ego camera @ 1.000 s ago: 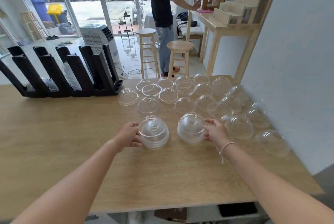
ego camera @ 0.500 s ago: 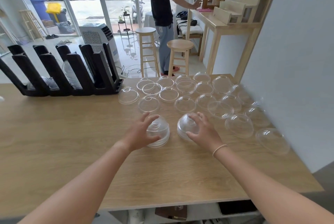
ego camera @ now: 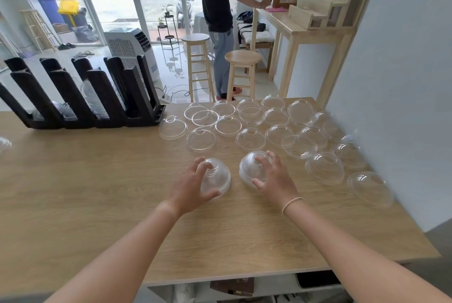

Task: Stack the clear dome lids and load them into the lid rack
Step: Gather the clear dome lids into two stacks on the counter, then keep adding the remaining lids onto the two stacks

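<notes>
Two short stacks of clear dome lids stand side by side on the wooden table (ego camera: 97,192). My left hand (ego camera: 189,189) lies over the left stack (ego camera: 219,178), fingers wrapped around its dome. The right stack (ego camera: 249,168) is covered by my right hand (ego camera: 275,178), fingers spread across its top. Several single dome lids (ego camera: 249,138) lie scattered beyond the stacks and towards the right wall. The black lid rack (ego camera: 80,97) stands at the table's back left, with clear lids leaning in some of its slots.
A white wall runs along the table's right edge. Beyond the far edge stand two wooden stools (ego camera: 242,72), an air cooler (ego camera: 132,50) and a person in a dark shirt (ego camera: 217,9) at a side table. A single lid (ego camera: 3,143) shows at the left border.
Both hands moved from the sides of the two stacks up onto their tops and closed over the domes. The stacks themselves stay in place.
</notes>
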Demonstrator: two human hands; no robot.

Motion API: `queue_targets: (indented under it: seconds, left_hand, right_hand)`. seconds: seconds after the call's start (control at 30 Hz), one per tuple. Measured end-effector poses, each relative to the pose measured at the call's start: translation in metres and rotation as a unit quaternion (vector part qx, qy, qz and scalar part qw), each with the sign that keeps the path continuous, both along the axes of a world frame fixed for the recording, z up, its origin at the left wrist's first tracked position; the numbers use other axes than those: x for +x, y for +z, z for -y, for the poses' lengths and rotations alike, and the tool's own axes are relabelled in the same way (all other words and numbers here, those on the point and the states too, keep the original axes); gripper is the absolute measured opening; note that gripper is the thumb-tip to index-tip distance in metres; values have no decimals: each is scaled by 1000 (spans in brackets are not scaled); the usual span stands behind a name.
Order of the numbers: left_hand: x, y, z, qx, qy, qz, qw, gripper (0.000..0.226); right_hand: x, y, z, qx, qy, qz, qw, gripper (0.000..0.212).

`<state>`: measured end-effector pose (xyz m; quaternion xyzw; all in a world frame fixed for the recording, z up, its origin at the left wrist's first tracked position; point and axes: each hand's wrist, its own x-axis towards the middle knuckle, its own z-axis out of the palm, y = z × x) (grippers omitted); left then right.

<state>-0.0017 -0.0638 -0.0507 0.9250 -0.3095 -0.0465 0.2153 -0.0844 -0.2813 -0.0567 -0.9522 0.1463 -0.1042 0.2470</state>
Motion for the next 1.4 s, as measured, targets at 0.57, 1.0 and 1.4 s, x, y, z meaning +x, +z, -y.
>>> queue_targets:
  seconds: [0.57, 1.0, 1.4]
  left_hand:
    - [-8, 26, 46, -87, -6, 78, 993, 61]
    - [-67, 25, 218, 5, -209, 72, 975, 63]
    - [-89, 12, 281, 84, -145, 5, 986, 51]
  right_hand:
    - [-20, 15, 34, 19, -33, 54, 998, 66]
    - [-117, -5, 159, -62, -273, -15, 960, 60]
    - [-154, -25, 166, -26, -261, 33, 965, 43]
